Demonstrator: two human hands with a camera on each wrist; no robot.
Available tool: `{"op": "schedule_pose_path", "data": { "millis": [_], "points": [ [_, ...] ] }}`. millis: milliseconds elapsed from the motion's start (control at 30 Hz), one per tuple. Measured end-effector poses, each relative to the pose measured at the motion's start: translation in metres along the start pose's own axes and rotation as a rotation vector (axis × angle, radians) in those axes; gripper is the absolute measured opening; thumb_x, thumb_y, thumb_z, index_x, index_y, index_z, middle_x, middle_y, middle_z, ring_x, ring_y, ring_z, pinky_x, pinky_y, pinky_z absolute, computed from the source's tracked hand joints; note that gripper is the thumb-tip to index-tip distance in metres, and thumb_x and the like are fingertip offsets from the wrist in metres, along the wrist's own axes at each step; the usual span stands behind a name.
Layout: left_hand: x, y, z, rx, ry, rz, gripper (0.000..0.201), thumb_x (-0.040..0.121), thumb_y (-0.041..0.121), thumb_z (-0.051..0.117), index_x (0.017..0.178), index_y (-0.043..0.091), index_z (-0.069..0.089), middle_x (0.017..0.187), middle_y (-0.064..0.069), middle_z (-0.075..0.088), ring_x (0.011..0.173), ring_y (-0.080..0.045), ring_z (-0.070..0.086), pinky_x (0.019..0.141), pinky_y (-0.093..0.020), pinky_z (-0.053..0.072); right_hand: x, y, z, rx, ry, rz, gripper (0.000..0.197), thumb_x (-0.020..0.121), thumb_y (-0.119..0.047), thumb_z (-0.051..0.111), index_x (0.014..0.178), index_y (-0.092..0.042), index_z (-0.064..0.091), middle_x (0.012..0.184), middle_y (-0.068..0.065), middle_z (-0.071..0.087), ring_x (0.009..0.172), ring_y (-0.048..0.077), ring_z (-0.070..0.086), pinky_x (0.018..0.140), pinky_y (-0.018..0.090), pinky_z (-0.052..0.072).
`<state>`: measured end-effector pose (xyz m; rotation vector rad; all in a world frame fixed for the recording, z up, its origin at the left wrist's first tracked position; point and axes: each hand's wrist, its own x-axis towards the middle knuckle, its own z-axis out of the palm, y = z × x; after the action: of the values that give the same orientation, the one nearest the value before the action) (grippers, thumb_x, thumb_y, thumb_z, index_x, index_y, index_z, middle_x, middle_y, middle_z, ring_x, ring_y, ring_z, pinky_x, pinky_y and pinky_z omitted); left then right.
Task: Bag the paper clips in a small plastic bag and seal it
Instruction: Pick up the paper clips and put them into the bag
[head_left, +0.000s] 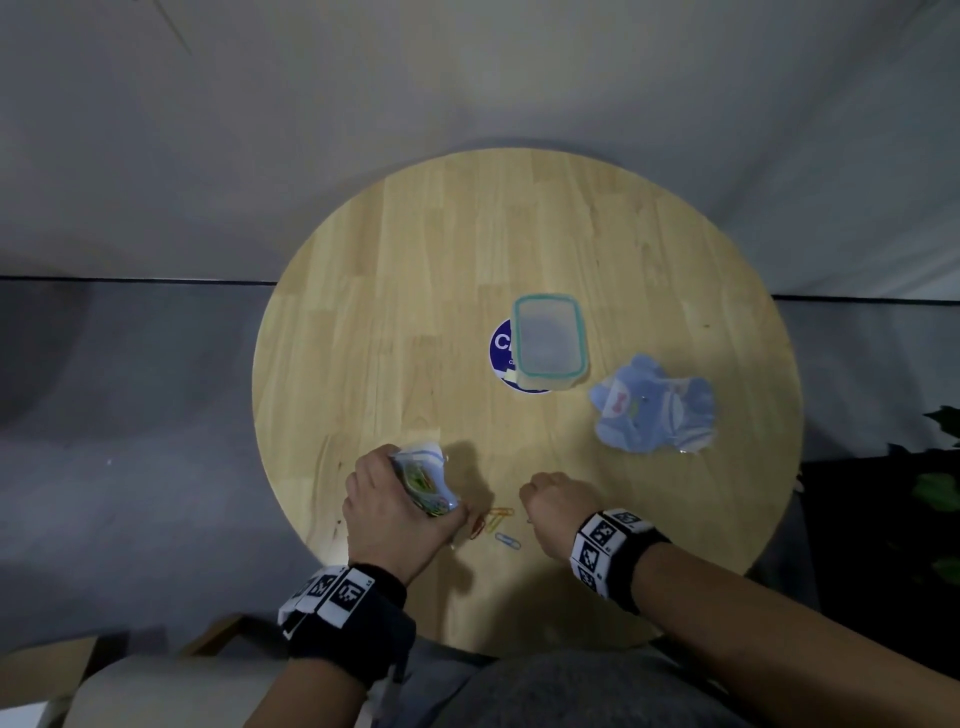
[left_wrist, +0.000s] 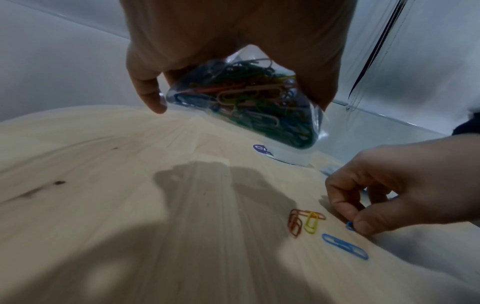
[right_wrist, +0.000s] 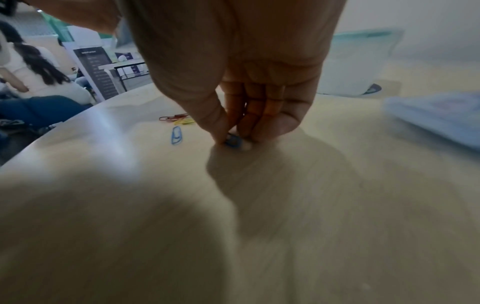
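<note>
Paper clips (left_wrist: 306, 223) lie loose on the near edge of the round wooden table (head_left: 415, 312), a red, orange and yellow bunch with a blue clip (left_wrist: 345, 246) just beside it, all between the two hands. Right hand (head_left: 556, 512) is down on the wood, thumb and forefinger pinching another blue clip (right_wrist: 233, 142) at the surface, the other fingers (right_wrist: 272, 115) curled in close. Left hand (head_left: 395, 512) grips the small plastic bag (left_wrist: 249, 102) off the table, fingers wrapped round it, the bag already stuffed with coloured clips; whether its mouth is open I cannot tell from here. Looks like the gathering is nearly done, with a few stragglers left and the seal not yet made. The risk, I'd say: that flat clip could skid out of the pinch on the smooth wood, or the squeezed bag could tip and spill what is in it if the left hand tilts it while feeding the next clip in. Further out sits a clear lidded box with a teal rim (head_left: 549, 340), partly over a blue round sticker (head_left: 501, 343), and to the right a crumpled pile of pale blue bags (head_left: 652, 405), well apart from the hands.
</note>
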<state>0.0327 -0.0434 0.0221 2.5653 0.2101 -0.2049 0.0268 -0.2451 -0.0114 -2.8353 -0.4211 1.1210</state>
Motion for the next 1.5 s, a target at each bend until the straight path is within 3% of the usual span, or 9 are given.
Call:
{"op": "schedule_pose_path", "data": {
  "millis": [100, 233, 400, 500, 867, 1067, 1133, 1333, 1500],
  "points": [
    [0.003, -0.003, -0.002, 0.003, 0.003, -0.001, 0.097, 0.041, 0.069, 0.057, 0.117, 0.009, 0.044, 0.108, -0.007, 0.046, 0.104, -0.032, 0.046, 0.082, -0.041, 0.04, -0.003, -0.004, -0.005, 0.054, 0.048, -0.064, 0.028, 0.08, -0.003, 0.055, 0.108, -0.009, 0.052, 0.109, 0.014, 0.061, 0.097, 0.034, 0.06, 0.079, 0.041, 0.049],
    [0.002, -0.008, -0.004, 0.009, 0.007, -0.002, 0.097, 0.042, 0.07, 0.059, 0.116, 0.01, 0.043, 0.108, -0.007, 0.045, 0.103, -0.032, 0.045, 0.081, -0.042, 0.041, 0.004, -0.021, -0.009, 0.154, 0.125, -0.113, 0.029, 0.082, -0.011, 0.06, 0.11, -0.013, 0.054, 0.103, 0.012, 0.065, 0.091, 0.035, 0.063, 0.077, 0.039, 0.052],
    [-0.003, -0.012, -0.008, 0.02, 0.002, -0.005, 0.097, 0.042, 0.071, 0.058, 0.116, 0.009, 0.043, 0.108, -0.007, 0.045, 0.103, -0.032, 0.046, 0.082, -0.042, 0.041, 0.014, -0.029, 0.0, 0.09, 0.147, -0.139, 0.032, 0.08, -0.005, 0.061, 0.111, -0.012, 0.057, 0.106, 0.01, 0.059, 0.1, 0.033, 0.058, 0.081, 0.041, 0.051],
    [-0.008, -0.014, -0.01, 0.022, 0.004, -0.016, 0.097, 0.043, 0.072, 0.056, 0.115, 0.008, 0.043, 0.107, -0.008, 0.045, 0.103, -0.032, 0.045, 0.081, -0.041, 0.041, 0.014, -0.026, 0.005, 0.047, 0.194, -0.139, 0.032, 0.08, -0.013, 0.065, 0.111, -0.009, 0.056, 0.112, 0.011, 0.053, 0.105, 0.032, 0.052, 0.084, 0.042, 0.049],
    [-0.011, -0.019, -0.009, 0.041, 0.005, 0.006, 0.094, 0.042, 0.071, 0.058, 0.114, 0.011, 0.042, 0.105, -0.006, 0.045, 0.101, -0.03, 0.046, 0.08, -0.04, 0.041, 0.012, -0.035, 0.01, 0.092, 0.135, 0.045, 0.028, 0.085, -0.017, 0.062, 0.111, -0.007, 0.054, 0.116, 0.013, 0.055, 0.106, 0.032, 0.054, 0.085, 0.04, 0.047],
    [-0.012, -0.019, -0.008, 0.038, -0.016, 0.018, 0.095, 0.043, 0.071, 0.058, 0.114, 0.012, 0.042, 0.105, -0.005, 0.045, 0.102, -0.03, 0.046, 0.082, -0.041, 0.042, 0.006, -0.034, 0.007, 0.081, 0.156, -0.011, 0.024, 0.087, -0.014, 0.059, 0.109, -0.008, 0.052, 0.109, 0.014, 0.06, 0.095, 0.032, 0.059, 0.074, 0.039, 0.048],
    [-0.013, -0.019, -0.008, 0.036, -0.016, 0.018, 0.096, 0.042, 0.071, 0.058, 0.115, 0.011, 0.042, 0.106, -0.006, 0.045, 0.103, -0.03, 0.046, 0.082, -0.041, 0.042, 0.001, -0.029, 0.002, 0.122, 0.163, -0.026, 0.019, 0.088, -0.02, 0.059, 0.102, -0.008, 0.053, 0.101, 0.014, 0.063, 0.089, 0.034, 0.061, 0.069, 0.037, 0.046],
    [-0.014, -0.021, -0.007, 0.038, -0.021, 0.012, 0.095, 0.041, 0.069, 0.058, 0.114, 0.01, 0.043, 0.104, -0.005, 0.045, 0.101, -0.031, 0.047, 0.081, -0.042, 0.044, -0.026, -0.028, 0.003, 0.301, 0.158, 0.025, 0.012, 0.088, -0.022, 0.057, 0.095, -0.014, 0.063, 0.101, 0.007, 0.067, 0.095, 0.029, 0.062, 0.08, 0.031, 0.047],
    [-0.018, -0.017, 0.003, 0.068, -0.048, 0.076, 0.089, 0.044, 0.066, 0.063, 0.113, 0.015, 0.04, 0.102, -0.003, 0.045, 0.097, -0.03, 0.047, 0.076, -0.04, 0.044, -0.022, -0.031, -0.036, 0.799, 0.379, 0.101, 0.011, 0.08, -0.017, 0.066, 0.071, -0.018, 0.06, 0.071, -0.002, 0.061, 0.067, 0.013, 0.06, 0.068, 0.027, 0.05]
  ]
}}
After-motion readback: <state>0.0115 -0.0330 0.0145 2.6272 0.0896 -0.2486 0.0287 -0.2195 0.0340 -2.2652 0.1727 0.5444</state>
